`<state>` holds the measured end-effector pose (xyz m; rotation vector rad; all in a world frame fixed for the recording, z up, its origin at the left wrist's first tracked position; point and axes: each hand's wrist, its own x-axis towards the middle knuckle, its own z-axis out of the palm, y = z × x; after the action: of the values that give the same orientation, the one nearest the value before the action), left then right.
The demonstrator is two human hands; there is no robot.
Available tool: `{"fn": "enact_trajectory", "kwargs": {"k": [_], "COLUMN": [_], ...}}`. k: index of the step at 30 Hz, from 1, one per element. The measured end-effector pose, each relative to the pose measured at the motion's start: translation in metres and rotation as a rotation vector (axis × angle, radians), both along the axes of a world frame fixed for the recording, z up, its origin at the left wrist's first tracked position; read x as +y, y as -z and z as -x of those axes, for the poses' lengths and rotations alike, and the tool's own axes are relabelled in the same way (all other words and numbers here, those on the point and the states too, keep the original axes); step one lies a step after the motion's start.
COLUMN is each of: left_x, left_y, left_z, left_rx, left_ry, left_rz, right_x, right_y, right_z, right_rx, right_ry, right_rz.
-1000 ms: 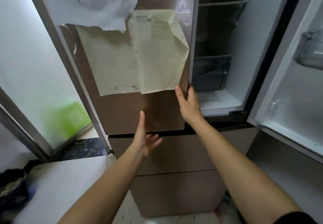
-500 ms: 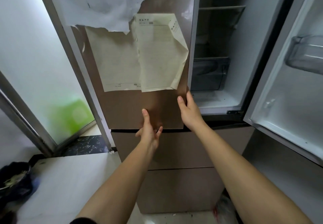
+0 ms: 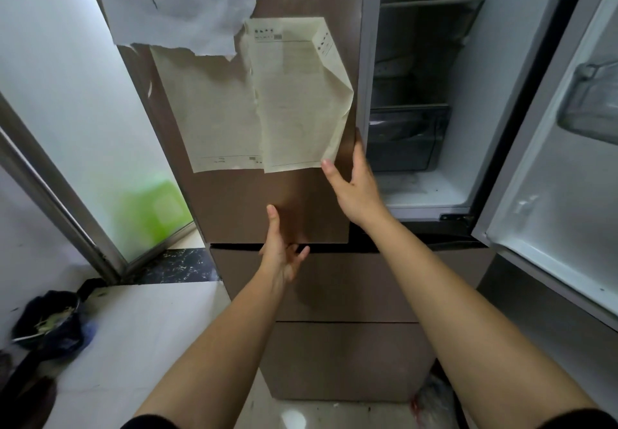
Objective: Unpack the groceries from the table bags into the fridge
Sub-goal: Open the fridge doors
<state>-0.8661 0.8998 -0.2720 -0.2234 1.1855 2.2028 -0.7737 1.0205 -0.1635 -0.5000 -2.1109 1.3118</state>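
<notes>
The right hand grips the free edge of the closed brown fridge door, thumb on its front. The left hand lies relaxed at the door's bottom edge, fingers loosely spread.

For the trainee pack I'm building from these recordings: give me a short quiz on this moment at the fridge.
1. True or false: the right door stands open.
2. What does the right hand hold? A) a bag B) the edge of the left door C) a bottle
3. Fill in: the left hand touches the left door near its ____ edge.
Key: 1 true; 2 B; 3 bottom.
</notes>
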Motion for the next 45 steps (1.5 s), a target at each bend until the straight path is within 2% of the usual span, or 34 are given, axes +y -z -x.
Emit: {"fn": "enact_trajectory", "kwargs": {"k": [3,9,16,19,21,23,25,26,28,31,34,36,38,40,42,45], "left_x": [0.004,-0.001,-0.044,-0.074,-0.095,-0.118,-0.147,-0.16,-0.182,-0.213,-0.245,-0.26,-0.274,-0.286,-0.297,-0.313], "left_y": [0.003,0.001,-0.01,-0.017,-0.021,-0.026,-0.036,-0.039,-0.046,-0.062,-0.072,-0.073,-0.075,-0.076,-0.072,-0.067], "left_z": [0.004,-0.003,-0.039,-0.053,-0.063,-0.073,-0.084,-0.087,-0.095,-0.112,-0.116,-0.111,-0.106,-0.101,-0.09,-0.065], "left_rx": [0.037,0.014,-0.009,0.013,0.055,0.081,0.153,0.183,0.294,0.423,0.467,0.561,0.674,0.768,0.812,0.778], "left_ry": [0.03,0.025,0.009,0.044,0.078,0.103,0.092,0.088,0.039,-0.106,-0.271,-0.34,-0.402,-0.402,-0.342,-0.246], "left_rz": [-0.037,-0.049,-0.058,0.012,0.052,0.142,0.204,0.215,0.256,0.345,0.39,0.478,0.581,0.673,0.72,0.65], "right_x": [0.008,-0.004,-0.045,-0.056,-0.067,-0.079,-0.091,-0.1,-0.121,-0.164,-0.194,-0.205,-0.215,-0.228,-0.245,-0.264], "right_y": [0.001,0.004,0.029,0.042,0.046,0.046,0.046,0.047,0.055,0.075,0.088,0.089,0.088,0.087,0.087,0.088], "right_z": [0.004,-0.005,-0.059,-0.069,-0.069,-0.069,-0.068,-0.068,-0.07,-0.075,-0.073,-0.067,-0.061,-0.054,-0.048,-0.039], "right_rx": [-0.043,0.006,-0.008,0.092,0.178,0.225,0.175,0.123,0.068,0.083,0.141,0.187,0.205,0.197,0.127,0.012], "right_ry": [0.036,0.077,0.139,0.157,0.146,0.098,0.025,-0.006,-0.047,-0.067,-0.024,-0.003,-0.008,-0.046,-0.117,-0.132], "right_rz": [-0.053,-0.033,-0.471,-0.633,-0.514,-0.251,-0.018,0.017,-0.043,-0.163,-0.259,-0.234,-0.319,-0.412,-0.42,-0.531]}}
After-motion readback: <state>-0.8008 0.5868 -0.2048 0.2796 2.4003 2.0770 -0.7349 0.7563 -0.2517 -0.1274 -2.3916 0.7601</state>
